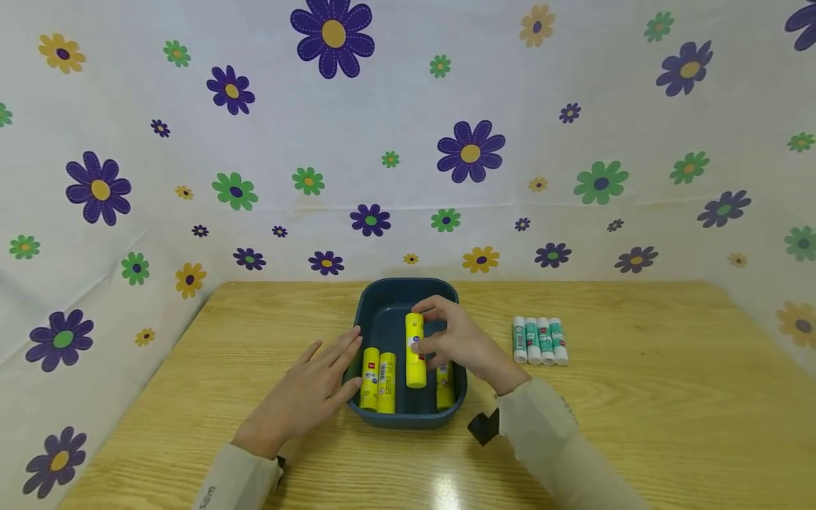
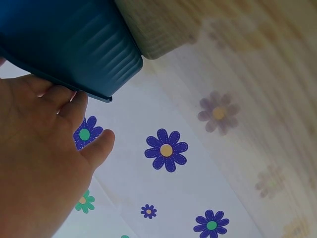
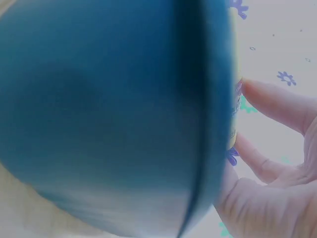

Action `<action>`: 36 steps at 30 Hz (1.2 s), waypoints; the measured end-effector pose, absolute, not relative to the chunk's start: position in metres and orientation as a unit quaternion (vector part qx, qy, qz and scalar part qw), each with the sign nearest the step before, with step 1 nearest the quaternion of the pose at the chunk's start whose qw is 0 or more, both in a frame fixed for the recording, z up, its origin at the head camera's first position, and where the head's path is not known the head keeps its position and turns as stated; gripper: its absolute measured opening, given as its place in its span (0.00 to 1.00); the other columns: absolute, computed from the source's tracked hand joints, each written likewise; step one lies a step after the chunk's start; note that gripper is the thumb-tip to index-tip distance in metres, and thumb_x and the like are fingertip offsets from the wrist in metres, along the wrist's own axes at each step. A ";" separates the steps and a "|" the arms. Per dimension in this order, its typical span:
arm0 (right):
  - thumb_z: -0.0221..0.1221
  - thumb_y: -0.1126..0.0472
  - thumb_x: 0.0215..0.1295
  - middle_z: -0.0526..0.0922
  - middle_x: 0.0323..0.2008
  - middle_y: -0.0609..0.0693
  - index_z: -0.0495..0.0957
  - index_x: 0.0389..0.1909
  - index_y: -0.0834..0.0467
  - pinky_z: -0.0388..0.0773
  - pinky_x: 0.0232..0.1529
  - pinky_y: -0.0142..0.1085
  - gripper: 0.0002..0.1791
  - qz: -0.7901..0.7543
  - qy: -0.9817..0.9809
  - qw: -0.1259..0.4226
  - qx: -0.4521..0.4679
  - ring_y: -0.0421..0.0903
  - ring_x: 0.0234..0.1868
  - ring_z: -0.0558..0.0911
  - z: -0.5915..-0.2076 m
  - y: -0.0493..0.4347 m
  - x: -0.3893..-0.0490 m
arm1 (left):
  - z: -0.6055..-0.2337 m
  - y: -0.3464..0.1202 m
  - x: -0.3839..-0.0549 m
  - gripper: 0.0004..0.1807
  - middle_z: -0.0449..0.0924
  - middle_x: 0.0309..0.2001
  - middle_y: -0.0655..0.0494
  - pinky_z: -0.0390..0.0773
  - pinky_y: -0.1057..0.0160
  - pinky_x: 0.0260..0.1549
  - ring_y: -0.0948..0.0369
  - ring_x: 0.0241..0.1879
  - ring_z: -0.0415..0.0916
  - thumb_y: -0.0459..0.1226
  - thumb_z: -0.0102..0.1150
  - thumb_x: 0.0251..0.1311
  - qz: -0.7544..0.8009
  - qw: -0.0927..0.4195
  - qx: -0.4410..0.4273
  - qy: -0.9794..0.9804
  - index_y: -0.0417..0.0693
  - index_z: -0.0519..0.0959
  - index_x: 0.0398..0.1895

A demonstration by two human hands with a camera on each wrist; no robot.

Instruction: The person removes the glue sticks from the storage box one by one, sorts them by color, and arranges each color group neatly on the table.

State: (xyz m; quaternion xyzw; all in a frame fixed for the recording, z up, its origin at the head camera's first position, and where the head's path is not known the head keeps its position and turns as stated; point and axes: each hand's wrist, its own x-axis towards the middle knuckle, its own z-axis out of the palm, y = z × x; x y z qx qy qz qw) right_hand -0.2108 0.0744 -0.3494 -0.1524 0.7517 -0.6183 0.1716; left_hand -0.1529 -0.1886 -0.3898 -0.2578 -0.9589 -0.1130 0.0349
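1. Right grip (image 1: 455, 340): narrow, pinching a bright yellow, cylindrical plastic glue stick (image 1: 415, 367) between thumb and fingers; the stick is over the interior of the container, and whether its lower end touches the floor cannot be told

2. Left grip (image 1: 312, 393): wide, fingers extended and laid against the left rim of the container, holding nothing

3. Caution, slip: the smooth, round barrel could roll out of the fingertips if the pinch loosens or sits off-centre

4. Caution, collision: lowering the stick at an angle could knock the neighbouring sticks, which have free floor between them to roll across

5. Caution, shift: uneven pressure from the left fingers could slide or tip the container on the worktop

6. Container: a dark blue, rounded-rectangular open bin, apparently plastic (image 1: 408, 422), stands on a light wood-grain worktop (image 1: 637, 411)

7. Contents: two yellow glue sticks (image 1: 370, 379) side by side along the left wall, and one more yellow glue stick (image 1: 444, 393) near the right wall, partly hidden by the right hand

8. Outside the container: four small white-and-green cylindrical tubes (image 1: 532, 341) lie in a row to its right, well apart from it
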 end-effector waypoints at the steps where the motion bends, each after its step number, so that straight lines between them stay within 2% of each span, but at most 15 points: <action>1: 0.63 0.77 0.62 0.66 0.61 0.68 0.69 0.63 0.66 0.87 0.35 0.45 0.28 -0.618 0.752 0.171 -0.153 0.54 0.39 0.85 -0.348 0.077 -0.211 | -0.390 -0.189 -0.153 0.36 0.51 0.80 0.47 0.49 0.38 0.73 0.51 0.78 0.50 0.49 0.46 0.78 -0.113 0.036 -0.258 -0.959 0.35 0.56 0.78; 20: 0.62 0.72 0.63 0.63 0.67 0.70 0.61 0.70 0.69 0.87 0.41 0.46 0.35 -0.633 0.744 0.160 -0.140 0.54 0.39 0.83 -0.335 0.127 -0.209 | -0.393 -0.190 -0.153 0.36 0.51 0.79 0.45 0.51 0.38 0.72 0.49 0.77 0.51 0.48 0.47 0.77 -0.112 0.045 -0.263 -0.957 0.33 0.57 0.77; 26: 0.62 0.72 0.63 0.64 0.66 0.70 0.62 0.70 0.68 0.87 0.40 0.48 0.34 -0.629 0.748 0.155 -0.143 0.55 0.38 0.85 -0.336 0.141 -0.205 | -0.393 -0.189 -0.153 0.36 0.51 0.79 0.46 0.50 0.38 0.73 0.50 0.77 0.51 0.48 0.46 0.78 -0.113 0.042 -0.263 -0.957 0.33 0.56 0.78; 36: 0.62 0.73 0.63 0.62 0.68 0.74 0.62 0.69 0.69 0.87 0.38 0.48 0.34 -0.618 0.759 0.144 -0.146 0.53 0.37 0.84 -0.341 0.162 -0.199 | -0.391 -0.189 -0.154 0.36 0.51 0.79 0.45 0.51 0.38 0.73 0.50 0.77 0.51 0.48 0.47 0.77 -0.111 0.044 -0.264 -0.957 0.33 0.56 0.77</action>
